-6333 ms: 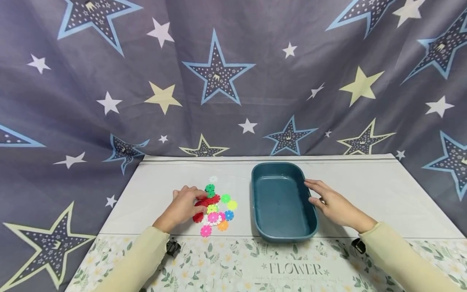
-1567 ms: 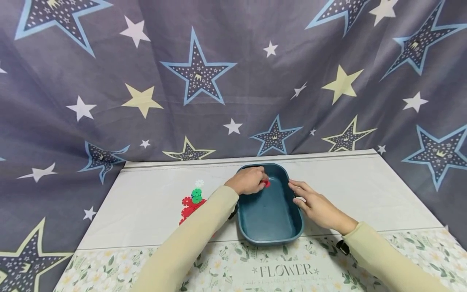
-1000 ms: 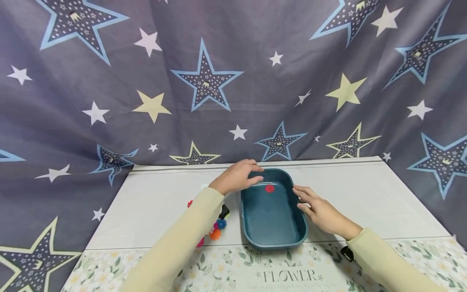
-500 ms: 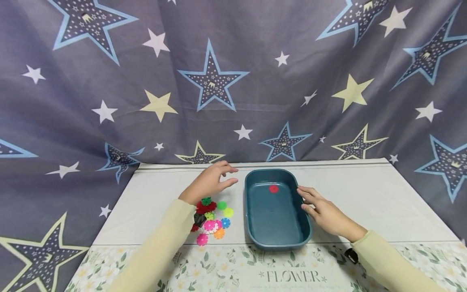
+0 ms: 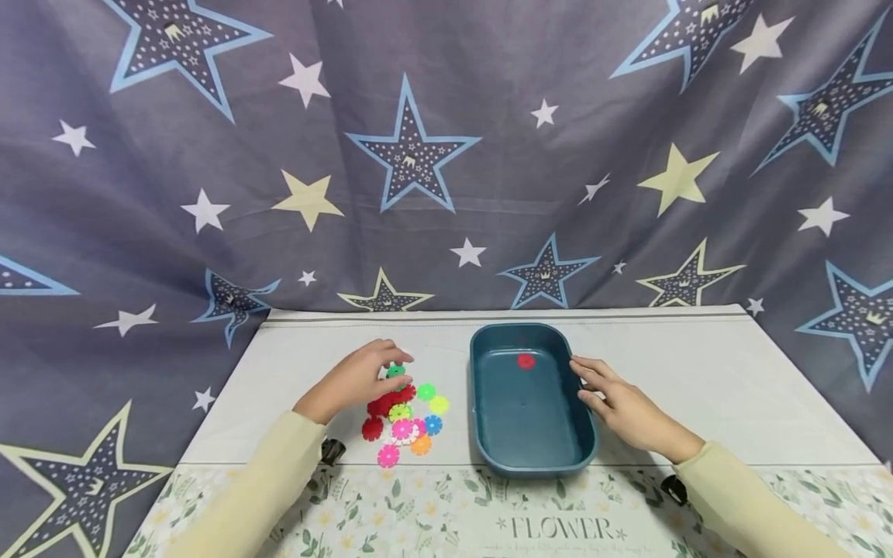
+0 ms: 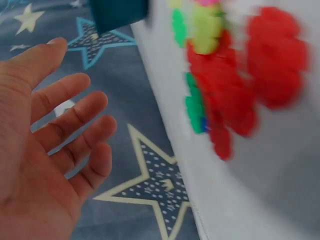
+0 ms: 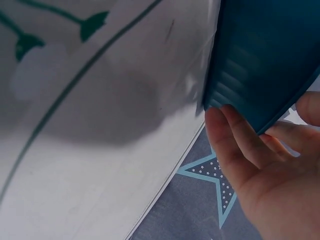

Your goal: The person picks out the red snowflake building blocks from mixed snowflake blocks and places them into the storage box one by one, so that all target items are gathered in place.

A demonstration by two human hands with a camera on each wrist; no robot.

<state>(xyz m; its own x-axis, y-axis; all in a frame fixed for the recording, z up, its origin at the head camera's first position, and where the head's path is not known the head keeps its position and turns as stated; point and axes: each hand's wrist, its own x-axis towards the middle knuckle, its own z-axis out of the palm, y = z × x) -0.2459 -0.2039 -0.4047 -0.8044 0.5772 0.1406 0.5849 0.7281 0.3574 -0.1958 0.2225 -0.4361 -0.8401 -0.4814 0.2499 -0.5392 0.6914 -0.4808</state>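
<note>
My left hand [image 5: 359,378] hovers beside a pile of notched plastic snowflake discs, fingers loosely bent. In the left wrist view the left hand [image 6: 55,130] has nothing in its grasp. Red discs [image 5: 382,405] are heaped under it, with green discs [image 5: 395,372] by the fingertips, partly hidden. One red disc [image 5: 526,361] lies inside a teal plastic basin [image 5: 533,471], towards its far end. My right hand [image 5: 631,411] rests its fingertips on the basin's right side. In the right wrist view the right hand's fingers [image 7: 232,150] lie nearly straight against the basin wall [image 7: 260,75].
Nearer and right of the heap lie pink discs [image 5: 388,456], an orange disc [image 5: 421,445], a blue disc [image 5: 432,424] and a yellow disc [image 5: 439,404]. A white cloth [image 5: 698,372] with a floral front strip covers the table. A star-patterned curtain [image 5: 446,232] hangs behind.
The left hand carried a red disc into the basin and let it go. Since then it has moved back left and down to the heap. The right hand stays on the basin.
</note>
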